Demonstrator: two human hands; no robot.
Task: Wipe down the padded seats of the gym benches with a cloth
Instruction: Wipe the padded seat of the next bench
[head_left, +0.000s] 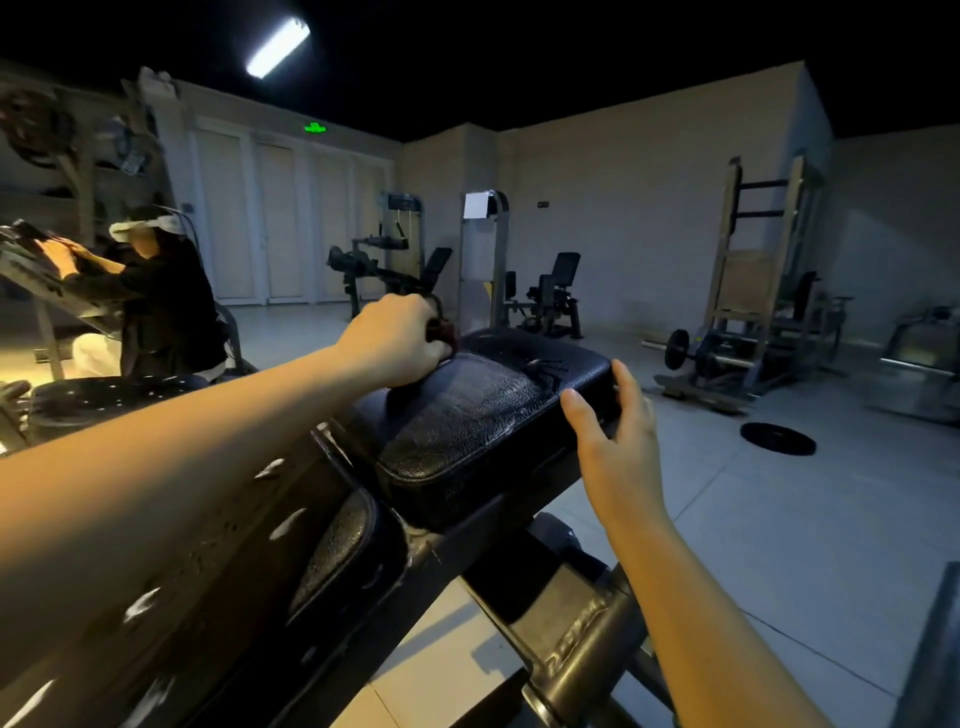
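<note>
The pale tiled floor (779, 519) spreads out around me, running far back to light walls. My bench (561, 613) fills the near middle, its dark metal frame angling from near right toward the far left. The long back pad (208, 571), black with scuffed pale marks, lies under my left forearm at the near left. Just beyond it is the padded seat (493, 415), black and wrinkled, tilted a little, at the centre of my view.

At the far left a person (156, 296) in dark clothes leans over another machine. At the far right stands a tall tan rack (748, 270), with a barbell (677, 349) low on the floor beside it. Between them, against the far wall, sit two dark seated machines (550, 296). A black weight plate (777, 438) lies flat on the floor, right of the seat and well apart from it.

My left hand (400, 340) is on the far left corner of the seat, fingers curled tight around a dark red cloth (444, 332) that is bunched under my fist and pressed to the pad. My right hand (618, 441) is spread wide at the seat's right edge, holding nothing, thumb over the top and fingers along the side; I cannot tell whether they touch the pad.
</note>
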